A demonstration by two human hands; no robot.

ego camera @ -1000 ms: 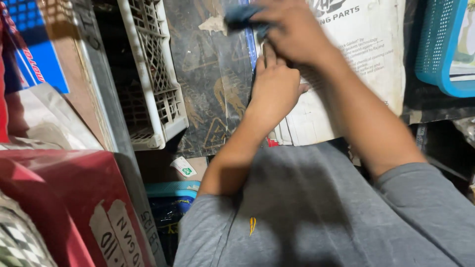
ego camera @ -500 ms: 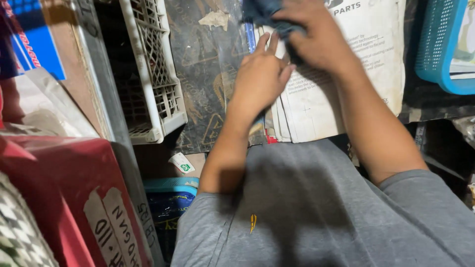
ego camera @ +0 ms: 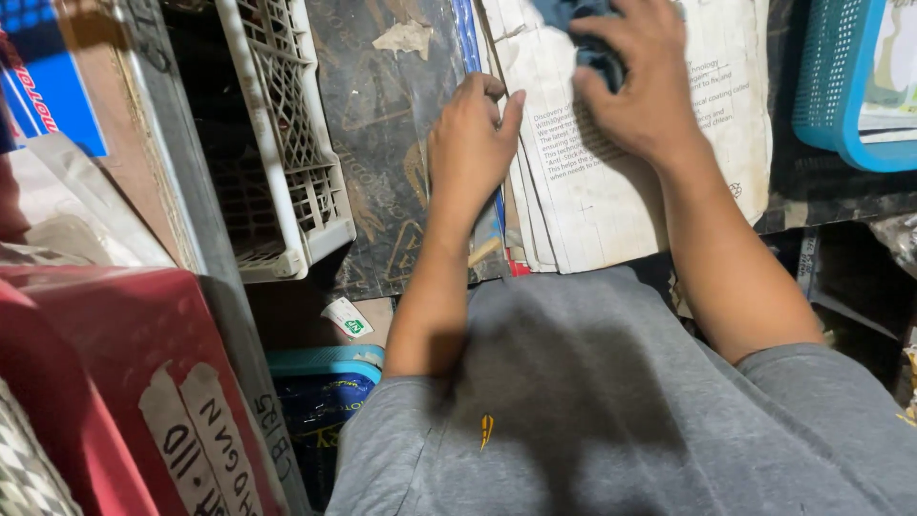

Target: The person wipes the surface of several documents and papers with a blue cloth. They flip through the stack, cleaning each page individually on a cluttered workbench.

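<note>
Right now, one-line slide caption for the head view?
Left hand presses a printed white paper sheet while right hand holds a dark blue cloth on it, beside a white plastic crate.

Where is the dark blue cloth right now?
At the top of the head view, the dark blue cloth sits bunched under the right hand, on the white printed paper.
</note>
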